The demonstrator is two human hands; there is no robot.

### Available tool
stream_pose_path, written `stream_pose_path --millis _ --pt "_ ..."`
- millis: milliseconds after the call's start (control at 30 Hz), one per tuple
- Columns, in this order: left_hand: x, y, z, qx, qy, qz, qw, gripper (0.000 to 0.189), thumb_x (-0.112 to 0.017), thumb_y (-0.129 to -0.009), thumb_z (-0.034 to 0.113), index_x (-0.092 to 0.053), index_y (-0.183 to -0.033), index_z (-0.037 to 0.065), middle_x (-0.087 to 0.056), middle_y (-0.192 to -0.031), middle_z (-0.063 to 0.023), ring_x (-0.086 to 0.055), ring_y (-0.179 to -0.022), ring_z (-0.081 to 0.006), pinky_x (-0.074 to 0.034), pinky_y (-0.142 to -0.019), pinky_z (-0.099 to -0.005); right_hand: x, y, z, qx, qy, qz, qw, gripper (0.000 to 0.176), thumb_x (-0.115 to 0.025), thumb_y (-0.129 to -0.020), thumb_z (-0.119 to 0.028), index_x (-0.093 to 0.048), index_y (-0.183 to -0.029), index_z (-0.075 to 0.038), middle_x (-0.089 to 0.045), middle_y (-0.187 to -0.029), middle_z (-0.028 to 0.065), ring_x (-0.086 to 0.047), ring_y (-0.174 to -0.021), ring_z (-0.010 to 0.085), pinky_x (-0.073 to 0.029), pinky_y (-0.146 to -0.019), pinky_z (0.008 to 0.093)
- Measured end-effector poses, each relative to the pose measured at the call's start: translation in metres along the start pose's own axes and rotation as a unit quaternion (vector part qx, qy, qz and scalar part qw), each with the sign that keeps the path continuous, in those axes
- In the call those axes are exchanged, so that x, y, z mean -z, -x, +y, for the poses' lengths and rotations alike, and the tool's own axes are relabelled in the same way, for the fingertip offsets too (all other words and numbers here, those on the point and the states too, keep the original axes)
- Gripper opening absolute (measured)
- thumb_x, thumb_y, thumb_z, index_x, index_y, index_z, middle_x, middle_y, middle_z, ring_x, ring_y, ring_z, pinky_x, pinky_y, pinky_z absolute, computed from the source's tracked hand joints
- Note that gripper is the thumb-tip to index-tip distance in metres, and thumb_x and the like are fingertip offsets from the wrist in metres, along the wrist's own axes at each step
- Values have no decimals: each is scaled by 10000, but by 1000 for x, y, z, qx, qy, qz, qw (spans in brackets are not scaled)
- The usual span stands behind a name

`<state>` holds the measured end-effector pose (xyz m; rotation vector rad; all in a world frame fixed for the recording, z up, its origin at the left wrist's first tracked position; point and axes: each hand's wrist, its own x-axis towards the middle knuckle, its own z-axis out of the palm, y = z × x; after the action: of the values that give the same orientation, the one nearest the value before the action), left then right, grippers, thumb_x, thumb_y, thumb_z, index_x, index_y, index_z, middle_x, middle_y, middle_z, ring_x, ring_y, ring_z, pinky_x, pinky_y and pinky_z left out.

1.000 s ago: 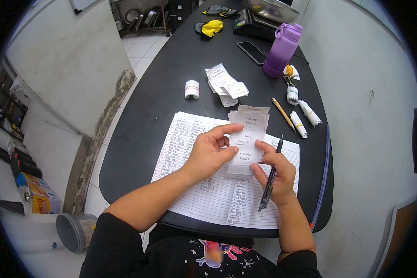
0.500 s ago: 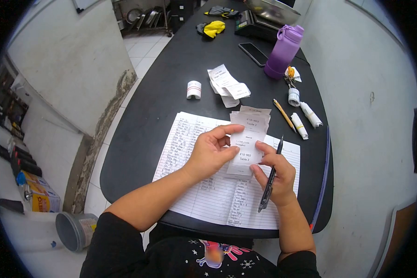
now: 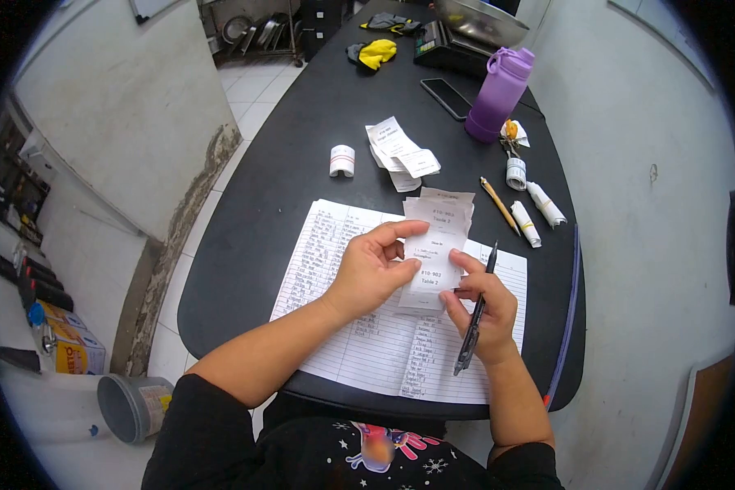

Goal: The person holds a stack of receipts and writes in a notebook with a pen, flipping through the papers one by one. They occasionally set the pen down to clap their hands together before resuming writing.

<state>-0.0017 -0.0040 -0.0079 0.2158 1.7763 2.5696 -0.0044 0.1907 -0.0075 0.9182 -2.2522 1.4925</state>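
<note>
Printed paper receipts [image 3: 437,245], several in a stack, are held up over an open lined notebook [image 3: 351,355] with handwritten columns. My left hand [image 3: 376,265] pinches their left edge between thumb and fingers. On the right edge, my right hand [image 3: 486,306] grips the same receipts with thumb and fingertips. A black pen [image 3: 471,339] lies across that hand, tucked between its fingers. Beyond the notebook rests another loose pile of receipts [image 3: 402,153], with a curled paper roll [image 3: 342,161] to its left.
On the black table [image 3: 237,245] stand a purple bottle [image 3: 502,94], a phone [image 3: 447,98] and a scale [image 3: 445,49] with a metal bowl. A wooden pen [image 3: 500,206] and rolled papers [image 3: 545,204] lie at right. Yellow-grey gloves [image 3: 376,54] sit far back. A bucket [image 3: 135,407] is on the floor.
Both hands keep their hold on the receipts and the pen stays in my right hand. The view has shifted very slightly; nothing else visibly differs.
</note>
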Motion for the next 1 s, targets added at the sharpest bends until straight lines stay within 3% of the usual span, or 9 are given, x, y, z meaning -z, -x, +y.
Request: stream_pose_path --millis 167,600,900,1000 --pt "3 -1 -4 10 1 -9 1000 458 -607 -784 -58 -539 -1235 -6 -619 -998 -53 -588 -878 -82 -497 -774 -203 1 0 -1 -10 -4 -6 1000 222 -718 -733 18 -543 -865 -20 -608 -1173 214 -672 -808 173 -568 -649 244" --pt "3 -1 -1 -11 -19 -31 999 526 -619 -763 -80 -498 -1270 -11 -545 -1173 -87 -566 -992 -117 -513 -834 -227 1 1 1 -31 -20 -10 999 245 -707 -737 38 -525 -887 -27 -588 -1202 220 -670 -825 166 -570 -650 241" --pt "4 -2 -3 -6 -37 -28 999 524 -623 -756 -81 -503 -1262 -18 -551 -1156 -87 -569 -956 -115 -518 -818 -224 -3 0 -5 -179 -243 33 953 279 -692 -748 46 -489 -922 -36 -578 -1213 201 -581 -745 57 -532 -652 188" --pt "5 -3 -5 -1 -65 -18 998 535 -626 -749 -83 -507 -1265 -10 -571 -1124 -88 -572 -938 -111 -514 -804 -224 -2 0 -3 -208 -237 28 949 258 -678 -767 39 -492 -930 -33 -589 -1190 191 -587 -750 56 -525 -642 202"
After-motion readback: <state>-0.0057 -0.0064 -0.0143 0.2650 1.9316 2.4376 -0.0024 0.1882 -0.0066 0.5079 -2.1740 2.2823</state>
